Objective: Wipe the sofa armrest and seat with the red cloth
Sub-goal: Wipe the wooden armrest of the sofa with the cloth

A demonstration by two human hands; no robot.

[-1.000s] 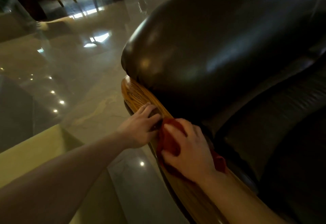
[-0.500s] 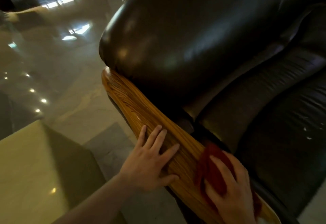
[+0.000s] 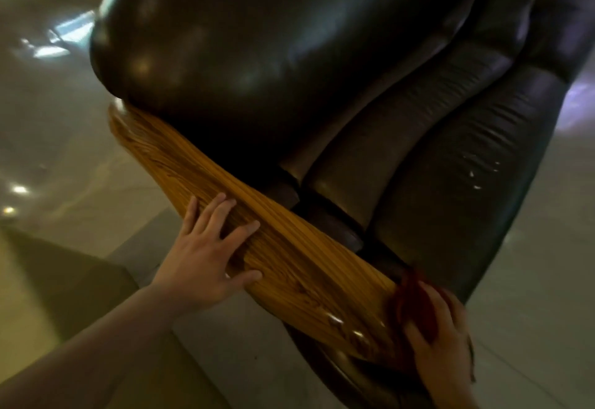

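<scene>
Crumpled dark-red cloth [image 3: 415,304], bunched into soft folds, lies at the near end of the glossy, grained orange-brown wooden armrest [image 3: 289,247] of the dark brown leather sofa [image 3: 322,54]. Right hand [image 3: 444,347] presses on the cloth, fingers curled over it; left hand [image 3: 206,260] rests flat mid-armrest, fingers spread.

Likely home living room or lounge, view blurred: dark leather sofa [image 3: 289,64] with polished wooden armrest [image 3: 289,247], glossy pale tiled floor [image 3: 64,157] reflecting ceiling lights, beige low furniture corner [image 3: 48,279] beside sofa.
</scene>
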